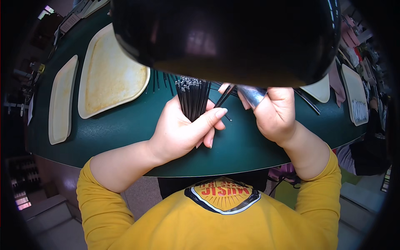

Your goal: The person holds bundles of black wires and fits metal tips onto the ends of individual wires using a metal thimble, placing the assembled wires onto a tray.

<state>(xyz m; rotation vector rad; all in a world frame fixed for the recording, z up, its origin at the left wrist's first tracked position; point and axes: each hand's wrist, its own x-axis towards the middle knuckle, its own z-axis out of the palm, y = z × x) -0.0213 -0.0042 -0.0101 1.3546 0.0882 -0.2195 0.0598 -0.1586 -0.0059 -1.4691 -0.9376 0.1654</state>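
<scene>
My left hand (183,129) is closed round a thick bundle of thin black wires (191,102), held upright with their silvery tips up. A few black wires (225,98) slant away from the bundle toward my right hand (277,114). That hand is closed on a shiny silver metal piece (252,96), which lies along the thumb. Its exact kind does not show, as a large dark rounded cover (225,41) hides its upper part. One right fingertip shows by the slanting wires; whether it grips them I cannot tell.
Loose black wires (160,79) lie behind my left hand on the green table (137,133). A large stained cream tray (110,75) and a narrower tray (62,100) are at the left. At the right, another tray (358,93) holds small pale pieces, near a dark rod (307,101).
</scene>
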